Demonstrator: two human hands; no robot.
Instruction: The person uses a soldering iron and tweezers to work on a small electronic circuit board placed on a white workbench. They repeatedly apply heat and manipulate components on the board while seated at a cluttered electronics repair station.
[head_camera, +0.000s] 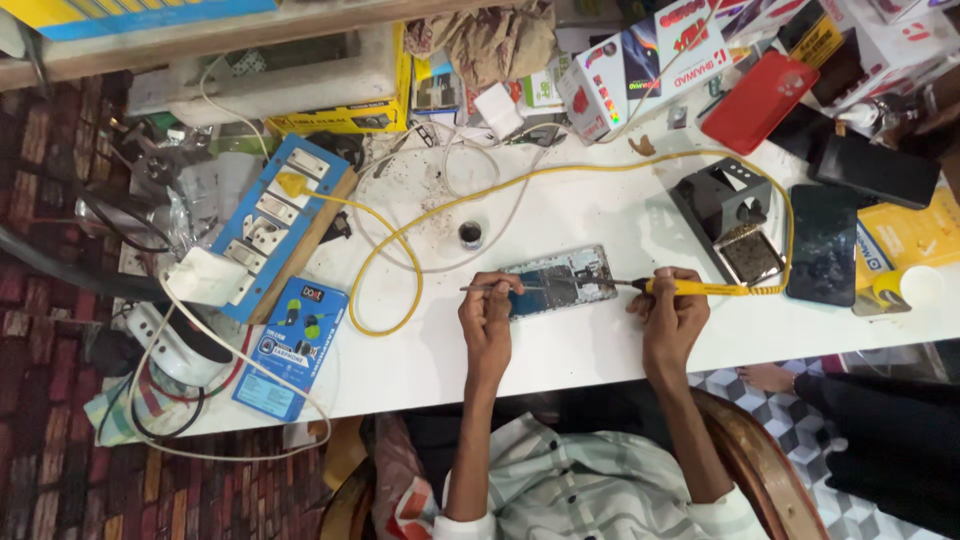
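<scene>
Opened phone under repair on a white table, seen from above. The phone lies flat near the front edge, between the two hands, its back removed and board exposed. The left hand is closed on tweezers, held level with the tips over the phone's left end. The right hand is clamped, pen-fashion, on a yellow soldering iron; its tip meets the phone's right end. The hands are apart, one at each end of the phone.

The iron's yellow cord loops left across the table to a blue power strip. A small dark pot stands just behind the phone. The iron stand, with a tip cleaner in its tray, sits to the right, beside a dark phone lying flat.

For clean work, both wrists are best rested on the table, so that the tip is steadied. The tip is judged to need only brief contact with the joint, and the part is held still in the tweezers until the solder sets. The cord should be kept slack and away from the board. Whether solder is flowing cannot be told at this size.
</scene>
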